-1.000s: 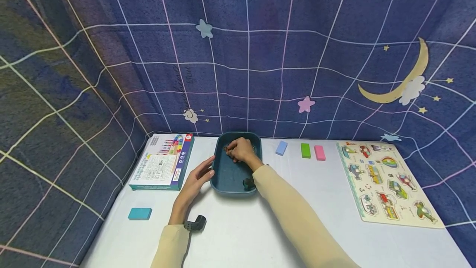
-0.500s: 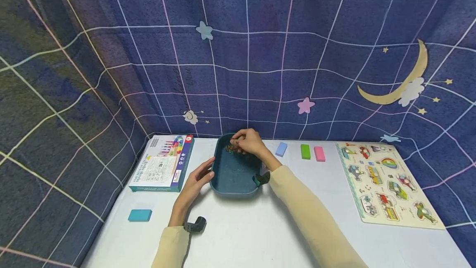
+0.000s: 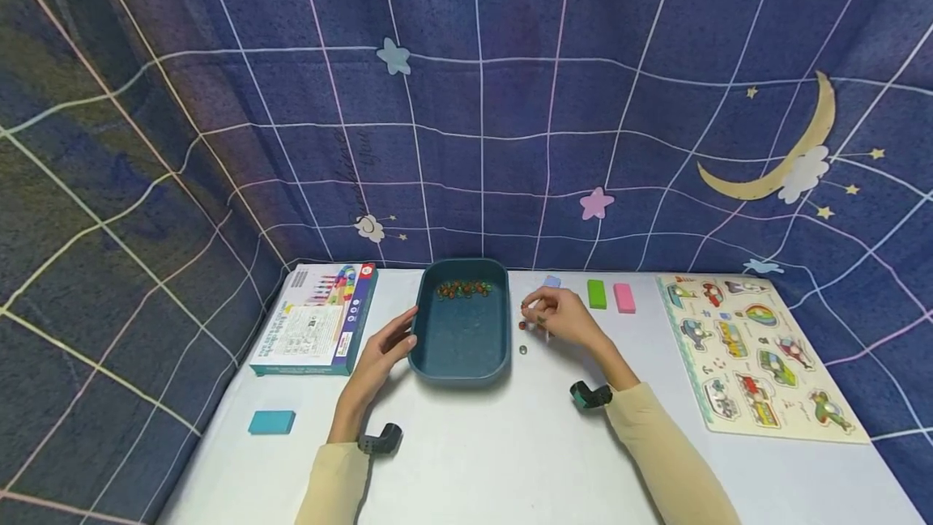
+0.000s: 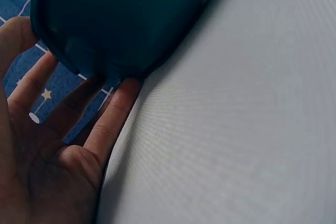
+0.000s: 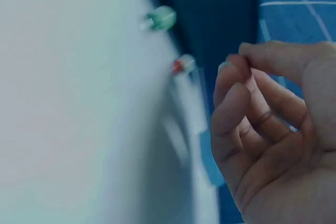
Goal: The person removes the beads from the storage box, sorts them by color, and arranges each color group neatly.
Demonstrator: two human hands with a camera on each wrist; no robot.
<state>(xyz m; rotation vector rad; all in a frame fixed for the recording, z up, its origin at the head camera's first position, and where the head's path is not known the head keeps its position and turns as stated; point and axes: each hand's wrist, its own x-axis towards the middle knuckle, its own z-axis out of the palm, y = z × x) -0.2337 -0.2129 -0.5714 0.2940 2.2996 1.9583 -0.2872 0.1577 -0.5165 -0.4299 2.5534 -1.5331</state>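
A dark teal rectangular basin stands at the table's middle, with several small red, green and clear marbles along its far end. My left hand rests its fingertips against the basin's left side, fingers fairly straight. Right of the basin, my right hand pinches with thumb and forefinger just above the table; a small reddish marble shows at its fingertips, mostly hidden. Below them on the cloth lie a red marble and a greenish clear marble, both blurred in the right wrist view.
Behind the right hand is a light blue block, partly covered. Green and pink blocks stand farther right, then a picture puzzle board. At left lie a boxed set and a teal block. A curtain hangs behind.
My right hand has left the basin and moved right to the table beside it, uncovering the marbles in the basin and those on the cloth. The left hand stays at the basin's side.
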